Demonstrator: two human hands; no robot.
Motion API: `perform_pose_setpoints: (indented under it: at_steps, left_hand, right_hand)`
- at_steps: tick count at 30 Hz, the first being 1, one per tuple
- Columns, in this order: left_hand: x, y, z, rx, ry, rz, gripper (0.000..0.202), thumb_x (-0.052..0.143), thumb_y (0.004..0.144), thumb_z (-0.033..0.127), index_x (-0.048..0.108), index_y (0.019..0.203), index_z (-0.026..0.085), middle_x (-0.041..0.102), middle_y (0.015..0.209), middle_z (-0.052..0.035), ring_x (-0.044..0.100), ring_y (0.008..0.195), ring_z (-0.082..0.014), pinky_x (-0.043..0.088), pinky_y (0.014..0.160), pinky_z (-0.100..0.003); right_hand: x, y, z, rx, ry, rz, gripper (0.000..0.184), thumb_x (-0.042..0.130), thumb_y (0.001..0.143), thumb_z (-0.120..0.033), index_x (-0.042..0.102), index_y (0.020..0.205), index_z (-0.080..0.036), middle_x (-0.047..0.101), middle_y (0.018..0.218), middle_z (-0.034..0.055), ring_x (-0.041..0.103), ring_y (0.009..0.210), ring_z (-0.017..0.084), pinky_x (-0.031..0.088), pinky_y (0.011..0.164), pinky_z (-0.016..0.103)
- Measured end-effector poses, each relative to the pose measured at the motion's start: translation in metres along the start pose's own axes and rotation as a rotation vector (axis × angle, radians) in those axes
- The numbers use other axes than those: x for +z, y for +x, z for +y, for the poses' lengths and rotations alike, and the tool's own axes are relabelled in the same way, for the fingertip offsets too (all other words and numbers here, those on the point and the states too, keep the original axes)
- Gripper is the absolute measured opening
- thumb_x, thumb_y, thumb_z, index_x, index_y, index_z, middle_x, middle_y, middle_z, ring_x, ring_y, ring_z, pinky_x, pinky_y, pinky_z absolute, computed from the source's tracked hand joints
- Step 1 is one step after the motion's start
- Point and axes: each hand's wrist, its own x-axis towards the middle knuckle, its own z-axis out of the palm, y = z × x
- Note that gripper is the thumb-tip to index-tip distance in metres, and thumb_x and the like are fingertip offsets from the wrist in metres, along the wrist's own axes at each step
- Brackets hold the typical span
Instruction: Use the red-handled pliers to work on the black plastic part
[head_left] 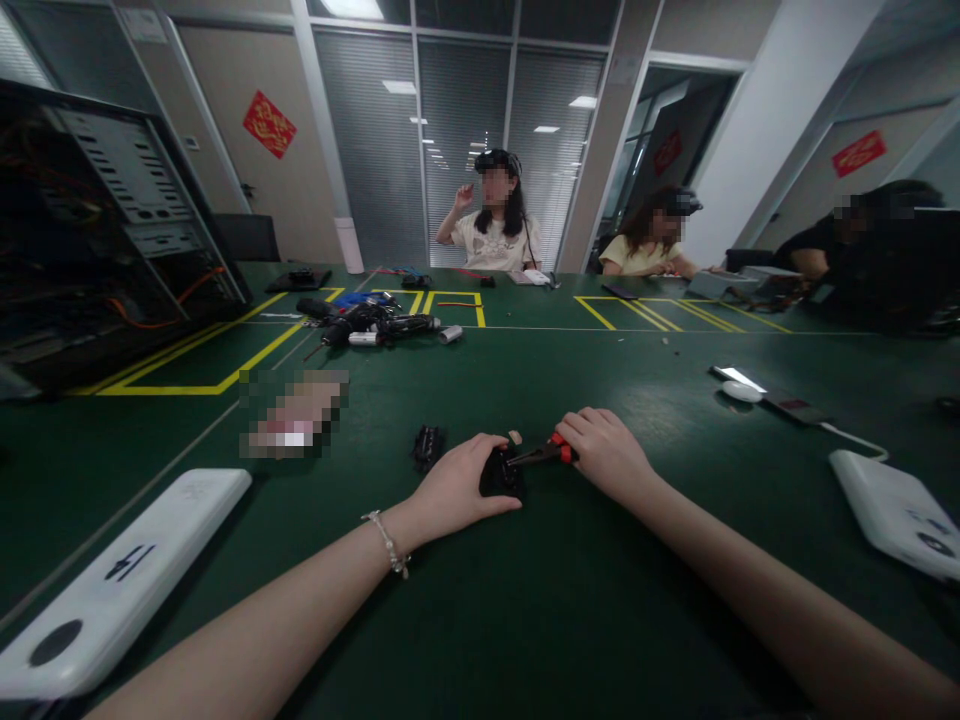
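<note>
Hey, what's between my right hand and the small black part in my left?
The head view shows pliers there: your right hand holds their red handles, and their tips point to the black part.

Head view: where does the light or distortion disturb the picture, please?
Head view: dim overall; pale glare on the green table; bright light patches on the windows; wide-angle stretch tilts the computer case; black part at the pliers too dark for detail.

An office; glass partition (465, 110), blinds (367, 180), shared table (540, 370) (computer case (127, 170) on it).
</note>
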Motion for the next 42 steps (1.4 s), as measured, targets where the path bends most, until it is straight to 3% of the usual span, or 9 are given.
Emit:
perform_pose_setpoints:
  at_steps: [42]
  left_hand:
    - [-0.0019,0.0008,0.0021,-0.025,-0.007,-0.02,0.062,0.064,0.062,0.046,0.041,0.115,0.022,0.049,0.115,-0.0063,0.049,0.102,-0.0261,0.039,0.085,-0.04]
  right_hand:
    - [0.0013,0.0002,0.0051,-0.02,0.034,-0.031,0.022,0.051,0.065,-0.008,0.056,0.085,-0.017,0.058,0.086,0.0045,0.048,0.079,0.018,0.033,0.07,0.03]
